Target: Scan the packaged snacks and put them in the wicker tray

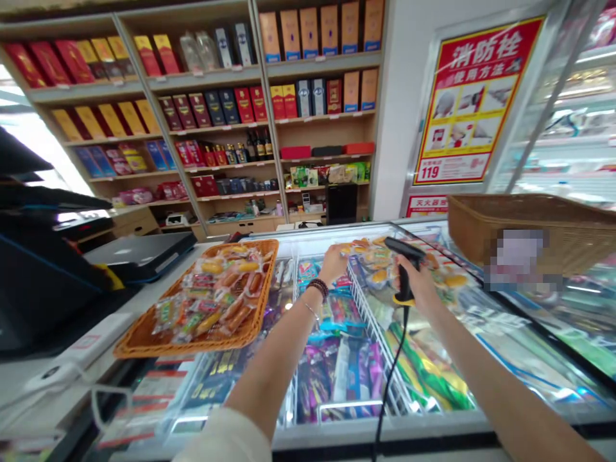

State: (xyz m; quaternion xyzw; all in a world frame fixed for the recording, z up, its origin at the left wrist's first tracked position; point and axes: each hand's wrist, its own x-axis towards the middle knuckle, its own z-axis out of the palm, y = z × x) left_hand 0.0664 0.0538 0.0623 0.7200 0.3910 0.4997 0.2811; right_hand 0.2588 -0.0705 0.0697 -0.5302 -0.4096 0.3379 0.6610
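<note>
My right hand (418, 282) grips a black barcode scanner (407, 251) with a yellow trim at its foot. Its head points left, and a black cable hangs toward me. Farther left, my left hand (333, 264), with a beaded bracelet on the wrist, has its fingers curled around the edge of a yellow-orange wrapped snack (347, 249). More clear-wrapped snacks (379, 277) lie in a heap just right of it, below the scanner. Left of my arms, an orange wicker basket (269, 289) holds several wrapped sausages and snacks (231, 282).
Below my arms is a glass-topped freezer with white wire dividers (368, 308) and colourful ice-cream packs (337, 372). A brown wicker basket (466, 224) stands at right. Black counter equipment (144, 253) stands at left, and shelves of boxes (216, 128) line the back.
</note>
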